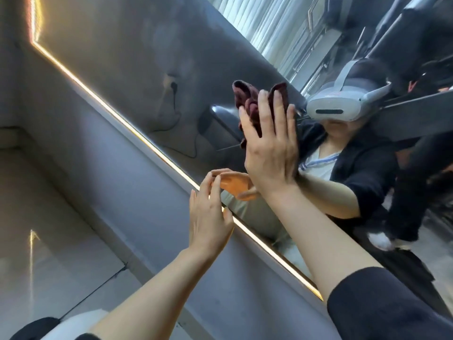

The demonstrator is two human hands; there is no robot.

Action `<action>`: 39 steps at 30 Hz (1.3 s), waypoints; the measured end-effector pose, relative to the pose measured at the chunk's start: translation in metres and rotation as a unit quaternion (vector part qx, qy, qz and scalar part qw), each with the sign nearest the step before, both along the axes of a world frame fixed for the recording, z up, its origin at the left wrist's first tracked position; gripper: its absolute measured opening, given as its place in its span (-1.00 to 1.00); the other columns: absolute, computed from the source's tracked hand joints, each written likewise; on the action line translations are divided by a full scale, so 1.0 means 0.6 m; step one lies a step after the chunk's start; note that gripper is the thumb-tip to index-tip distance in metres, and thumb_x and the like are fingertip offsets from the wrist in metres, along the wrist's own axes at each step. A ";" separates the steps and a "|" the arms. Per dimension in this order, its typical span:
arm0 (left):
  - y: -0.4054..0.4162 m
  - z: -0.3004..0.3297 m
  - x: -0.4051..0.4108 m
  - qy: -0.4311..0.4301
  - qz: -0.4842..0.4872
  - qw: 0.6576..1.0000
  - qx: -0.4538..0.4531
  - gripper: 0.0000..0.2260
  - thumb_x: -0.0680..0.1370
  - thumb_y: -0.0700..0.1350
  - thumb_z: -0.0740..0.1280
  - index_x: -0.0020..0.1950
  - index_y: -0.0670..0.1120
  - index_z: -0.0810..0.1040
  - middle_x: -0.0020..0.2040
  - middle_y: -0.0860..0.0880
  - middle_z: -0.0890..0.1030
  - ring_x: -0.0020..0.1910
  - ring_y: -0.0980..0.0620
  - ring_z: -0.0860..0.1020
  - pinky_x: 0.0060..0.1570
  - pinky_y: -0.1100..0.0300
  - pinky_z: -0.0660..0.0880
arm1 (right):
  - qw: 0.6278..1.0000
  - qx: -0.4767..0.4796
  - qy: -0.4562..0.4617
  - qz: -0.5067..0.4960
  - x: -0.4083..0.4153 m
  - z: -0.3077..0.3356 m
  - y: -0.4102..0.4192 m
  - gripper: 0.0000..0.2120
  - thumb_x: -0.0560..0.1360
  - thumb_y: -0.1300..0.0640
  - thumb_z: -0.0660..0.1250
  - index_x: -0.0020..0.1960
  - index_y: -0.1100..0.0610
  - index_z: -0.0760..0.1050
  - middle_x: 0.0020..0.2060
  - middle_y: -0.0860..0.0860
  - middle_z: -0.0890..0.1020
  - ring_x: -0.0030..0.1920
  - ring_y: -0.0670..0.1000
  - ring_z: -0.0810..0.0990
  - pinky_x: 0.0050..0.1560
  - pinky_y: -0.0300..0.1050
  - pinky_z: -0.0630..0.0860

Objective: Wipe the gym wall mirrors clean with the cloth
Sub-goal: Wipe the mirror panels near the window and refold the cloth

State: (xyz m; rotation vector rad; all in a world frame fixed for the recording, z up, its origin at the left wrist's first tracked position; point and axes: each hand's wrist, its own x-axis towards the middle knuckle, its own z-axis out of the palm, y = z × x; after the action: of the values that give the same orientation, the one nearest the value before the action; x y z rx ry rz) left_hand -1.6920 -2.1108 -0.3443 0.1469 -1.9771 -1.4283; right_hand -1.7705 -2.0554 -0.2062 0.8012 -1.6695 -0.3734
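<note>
- Cloth (255,106), dark red and bunched, lay flat against the mirror (127,69), pinned there under the right hand (269,148).
- Right hand pressed the cloth with straight, slightly spread fingers; folds of cloth stuck out above the fingertips and past the hand's left side.
- Left hand (208,214) was held lower, at the mirror's lit edge (137,133), fingers straight and relaxed, holding nothing; its fingertips were at the glass, though contact could not be told.
- Lit edge ran as a bright strip slantwise across the view, with a pale grey wall (73,168) beside it on the left.
- Mirror showed the person's reflection wearing a grey headset (343,99) and a dark top, with the reflected hands meeting the real ones.
- Dark sleeve (392,305) covered the right upper arm; both forearms were bare.
- Glass near the cloth looked hazy, with faint smears.
</note>
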 end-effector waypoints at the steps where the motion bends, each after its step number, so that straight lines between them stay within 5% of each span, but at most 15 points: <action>1: 0.002 -0.002 -0.001 -0.003 0.002 1.000 -0.003 -0.39 0.42 -0.41 0.27 0.49 -0.18 0.38 0.49 -0.08 0.35 0.40 -0.14 0.35 0.42 -0.23 0.28 | 1.000 0.027 -0.008 0.002 -0.002 -0.019 -0.004 -0.64 0.61 0.23 0.23 0.38 0.10 0.53 0.44 0.27 0.43 0.46 0.33 0.37 0.49 0.28 0.23; 6: 0.008 0.002 0.002 0.009 0.020 1.000 0.010 -0.40 0.42 -0.41 0.32 0.47 -0.19 0.40 0.46 -0.14 0.37 0.44 -0.13 0.33 0.41 -0.22 0.33 | 0.975 0.195 -0.104 -0.006 0.034 -0.090 0.079 -0.66 0.64 0.21 0.13 0.26 0.12 0.62 0.44 0.21 0.45 0.46 0.28 0.40 0.50 0.27 0.23; 10: -0.001 0.050 0.000 0.093 0.009 0.995 -0.047 -0.42 0.39 -0.34 0.40 0.42 -0.19 0.43 0.42 -0.14 0.40 0.39 -0.15 0.37 0.35 -0.31 0.35 | 0.999 0.008 0.020 -0.037 0.059 0.071 0.149 -0.63 0.69 0.14 0.08 0.35 0.12 0.57 0.42 0.27 0.45 0.44 0.31 0.42 0.48 0.32 0.24; 13: -0.002 0.127 -0.015 0.144 0.014 0.987 -0.076 -0.43 0.38 -0.19 0.34 0.42 -0.18 0.45 0.42 -0.14 0.41 0.37 -0.12 0.36 0.34 -0.35 0.33 | 0.974 -0.193 0.095 -0.065 0.049 0.219 0.154 -0.63 0.64 0.21 0.22 0.43 0.12 0.49 0.45 0.30 0.39 0.48 0.35 0.33 0.52 0.30 0.19; 15: -0.002 0.180 -0.024 0.164 0.016 0.984 -0.073 -0.41 0.39 -0.15 0.32 0.45 -0.18 0.42 0.43 -0.15 0.40 0.39 -0.13 0.35 0.39 -0.34 0.28 | 0.966 -0.233 0.101 -0.051 0.040 0.249 0.113 -0.60 0.63 0.19 0.22 0.45 0.15 0.46 0.46 0.34 0.36 0.48 0.38 0.31 0.52 0.28 0.19; 19: -0.018 0.234 -0.039 0.188 0.044 0.981 -0.021 -0.43 0.37 -0.24 0.25 0.41 -0.21 0.38 0.33 -0.19 0.47 0.33 -0.17 0.41 0.34 -0.30 0.34 | 1.000 -0.004 0.016 -0.016 0.020 0.143 0.063 -0.62 0.66 0.12 0.17 0.43 0.18 0.49 0.45 0.34 0.38 0.47 0.36 0.33 0.53 0.25 0.20; 23: -0.033 0.230 -0.037 0.160 0.051 0.983 -0.071 -0.42 0.36 -0.27 0.24 0.40 -0.25 0.39 0.33 -0.21 0.48 0.30 -0.22 0.43 0.32 -0.34 0.33 | 0.976 0.207 -0.070 -0.018 0.044 0.090 0.130 -0.66 0.51 0.27 0.29 0.25 0.17 0.62 0.45 0.27 0.41 0.47 0.29 0.38 0.49 0.22 0.29; 25: -0.038 0.229 -0.038 0.140 0.043 0.981 -0.124 -0.42 0.38 -0.26 0.34 0.42 -0.22 0.42 0.36 -0.18 0.46 0.32 -0.21 0.43 0.38 -0.32 0.27 | 0.989 0.140 -0.025 -0.042 0.061 0.148 0.171 -0.58 0.50 0.31 0.26 0.33 0.16 0.58 0.45 0.28 0.41 0.46 0.30 0.39 0.51 0.22 0.25; 27: -0.039 0.239 -0.041 0.146 0.029 0.977 -0.151 -0.44 0.37 -0.22 0.40 0.39 -0.17 0.47 0.37 -0.13 0.46 0.30 -0.18 0.43 0.41 -0.23 0.19 | 0.995 -0.030 0.064 -0.073 0.072 0.237 0.200 -0.58 0.55 0.31 0.28 0.39 0.18 0.52 0.43 0.33 0.41 0.44 0.35 0.39 0.53 0.25 0.21; 31: -0.041 0.277 -0.054 0.176 0.033 0.971 -0.158 -0.50 0.35 -0.14 0.31 0.30 -0.15 0.52 0.31 -0.12 0.48 0.18 -0.18 0.47 0.34 -0.04 0.18 | 0.957 -0.256 0.115 -0.076 0.056 0.364 0.139 -0.59 0.62 0.22 0.22 0.45 0.21 0.44 0.43 0.40 0.36 0.44 0.43 0.33 0.50 0.32 0.21; 35: -0.049 0.295 -0.073 0.191 0.064 0.971 -0.131 -0.47 0.37 -0.22 0.28 0.35 -0.23 0.46 0.28 -0.19 0.50 0.18 -0.23 0.50 0.31 -0.02 0.21 | 0.992 -0.100 0.070 -0.041 0.009 0.297 0.027 -0.59 0.62 0.17 0.22 0.45 0.22 0.45 0.44 0.39 0.37 0.44 0.42 0.35 0.52 0.27 0.17; 39: -0.066 0.283 -0.077 0.196 0.079 0.973 -0.097 -0.40 0.38 -0.25 0.22 0.44 -0.34 0.34 0.28 -0.30 0.50 0.24 -0.30 0.47 0.30 -0.27 0.40 | 0.993 0.110 -0.033 -0.017 0.018 0.192 0.045 -0.53 0.66 0.17 -0.05 0.36 0.18 0.56 0.42 0.33 0.42 0.43 0.37 0.39 0.48 0.24 0.28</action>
State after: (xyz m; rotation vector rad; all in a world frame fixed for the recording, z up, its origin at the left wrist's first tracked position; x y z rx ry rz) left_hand -1.7380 -2.1505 -0.1746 -0.0620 -1.7209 -1.0605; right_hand -1.7595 -2.0282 -0.0913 0.9566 -1.7244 -0.5668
